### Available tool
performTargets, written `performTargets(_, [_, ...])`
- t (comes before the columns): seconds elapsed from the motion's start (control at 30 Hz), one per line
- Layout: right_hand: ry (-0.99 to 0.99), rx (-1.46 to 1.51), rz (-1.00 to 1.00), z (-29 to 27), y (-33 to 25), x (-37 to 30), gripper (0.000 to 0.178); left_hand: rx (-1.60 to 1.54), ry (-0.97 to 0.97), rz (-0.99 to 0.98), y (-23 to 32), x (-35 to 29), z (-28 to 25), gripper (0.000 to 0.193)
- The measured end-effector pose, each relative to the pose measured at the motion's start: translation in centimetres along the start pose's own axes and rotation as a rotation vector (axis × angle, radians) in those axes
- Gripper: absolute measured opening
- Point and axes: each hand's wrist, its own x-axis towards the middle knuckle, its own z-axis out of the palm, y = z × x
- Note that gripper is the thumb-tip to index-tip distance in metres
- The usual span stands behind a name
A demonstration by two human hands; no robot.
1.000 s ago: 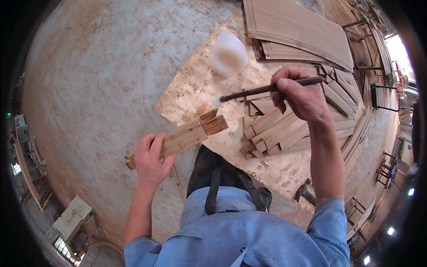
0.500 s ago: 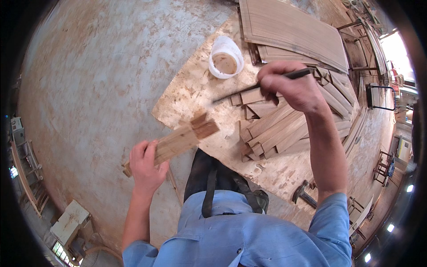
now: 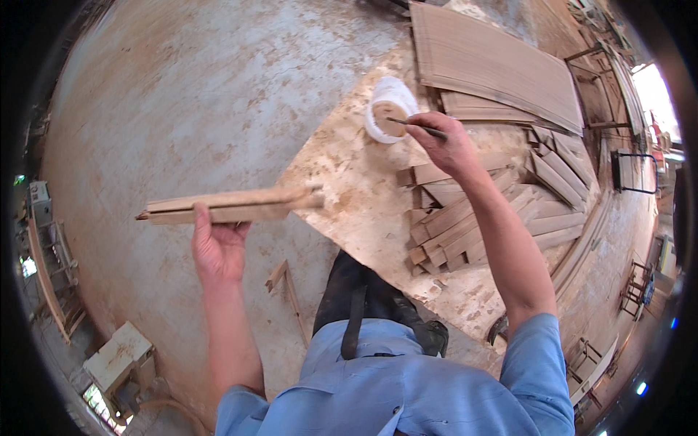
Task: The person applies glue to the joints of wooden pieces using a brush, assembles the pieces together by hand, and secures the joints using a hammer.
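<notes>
My left hand (image 3: 220, 251) holds a pale wooden piece (image 3: 254, 211) from below, thumb on its near side. A dark groove or gap runs along the wood; I cannot tell whether it is one piece or two. Its right end is notched and slightly blurred. In my right hand (image 3: 445, 139) is a slim dark stick (image 3: 429, 131), pinched between the fingers. The stick's thin tip reaches over the mouth of a white plastic tub (image 3: 372, 125) with brownish stuff inside. Whether the tip touches the contents is unclear.
Under the tub lies a stained board (image 3: 342, 174). On it, at right, are a pile of wooden strips (image 3: 465, 225) and large wooden panels (image 3: 494, 62). A thin wooden strip (image 3: 292, 294) leans near my legs. Part of a hammer (image 3: 498, 328) shows by my right elbow.
My right hand has moved from above the strips to the tub, bringing the stick's tip over its mouth. My left hand has turned the wooden piece nearly level and shifted it left.
</notes>
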Motion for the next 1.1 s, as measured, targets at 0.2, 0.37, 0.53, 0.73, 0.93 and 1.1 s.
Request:
performTargets(0.2, [0.07,0.321,0.457,-0.9,-2.8,-0.1,0.024,-0.047,-0.084,-0.033,-0.6,0.5,0.9,0.033])
performTargets(0.37, [0.169,0.713,0.575,-2.4,-1.7,-1.2,0.021,-0.015,-0.169,-0.009,-1.2,0.4,1.6,0.033])
performTargets(0.53, [0.27,0.989,0.484,-4.4,-6.6,-4.7,0.019,-0.012,-0.11,-0.02,-2.0,-0.2,2.8,0.036])
performTargets(0.73, [0.187,1.067,0.572,-2.7,-8.2,-7.1,0.02,-0.039,-0.112,-0.068,-3.0,-1.2,4.0,0.032])
performTargets(0.93, [0.227,0.995,0.606,-2.5,-6.7,-7.4,0.019,-0.057,-0.136,-0.095,-3.2,-1.9,3.8,0.03])
performTargets(1.1, [0.238,1.09,0.587,-3.1,-7.8,-8.3,0.019,-0.055,-0.145,-0.108,-3.4,-1.9,3.1,0.029])
